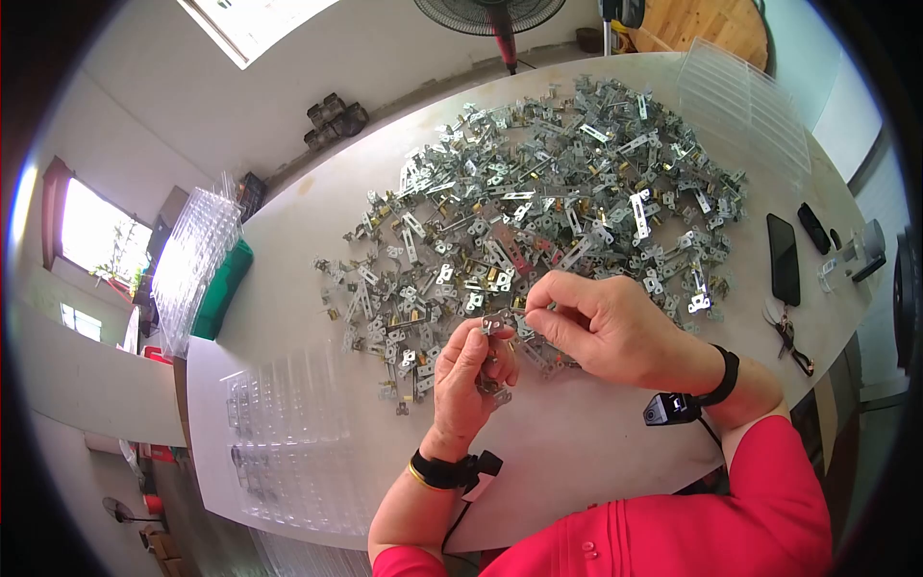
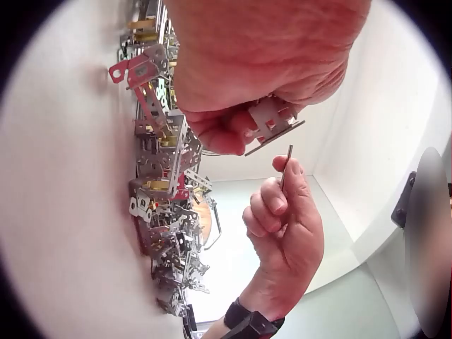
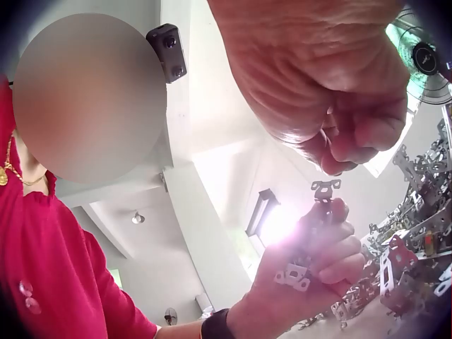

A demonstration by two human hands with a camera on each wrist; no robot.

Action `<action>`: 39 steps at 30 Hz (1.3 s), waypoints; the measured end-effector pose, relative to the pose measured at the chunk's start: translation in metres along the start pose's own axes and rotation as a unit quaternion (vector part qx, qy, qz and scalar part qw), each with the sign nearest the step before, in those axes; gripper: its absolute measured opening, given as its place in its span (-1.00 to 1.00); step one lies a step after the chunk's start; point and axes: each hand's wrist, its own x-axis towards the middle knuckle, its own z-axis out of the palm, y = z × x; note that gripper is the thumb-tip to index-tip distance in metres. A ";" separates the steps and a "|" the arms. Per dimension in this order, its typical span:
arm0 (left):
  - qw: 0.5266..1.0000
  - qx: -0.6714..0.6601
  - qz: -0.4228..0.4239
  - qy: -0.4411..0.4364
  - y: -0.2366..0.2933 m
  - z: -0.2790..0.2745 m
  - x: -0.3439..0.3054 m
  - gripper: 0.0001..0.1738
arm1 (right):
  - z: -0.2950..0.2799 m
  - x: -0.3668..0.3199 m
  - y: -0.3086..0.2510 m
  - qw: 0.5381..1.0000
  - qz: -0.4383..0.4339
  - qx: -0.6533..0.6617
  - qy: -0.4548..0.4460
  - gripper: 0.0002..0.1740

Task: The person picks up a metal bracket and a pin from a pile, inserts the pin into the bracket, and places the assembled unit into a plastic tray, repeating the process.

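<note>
The left hand (image 1: 460, 383) grips a silvery metal bracket (image 1: 491, 326) with punched holes, held up in front of the pile. Its winged end (image 3: 325, 188) stands out past the thumb and fingers in the right wrist view. A similar holed metal piece (image 3: 292, 277) shows lower, by the palm; the fingers hide what lies between. Between thumb and index finger the right hand (image 1: 620, 329) pinches a thin metal pin (image 2: 287, 168). In the left wrist view the pin's tip points up at the bracket (image 2: 272, 126), with a small gap between them.
A wide pile of metal brackets (image 1: 538, 192) covers the table's (image 1: 596, 433) middle. Clear plastic trays (image 1: 288, 438) lie at left, with another (image 1: 745, 111) at back right. Stacked trays (image 1: 197, 260) and a green bin (image 1: 223, 288) stand far left. A phone (image 1: 784, 260) and pliers (image 1: 788, 341) lie right.
</note>
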 end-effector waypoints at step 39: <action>0.910 0.387 0.133 -0.070 0.001 0.002 -0.007 -0.73 | -0.002 0.009 0.018 0.979 0.059 0.107 -0.163 -0.80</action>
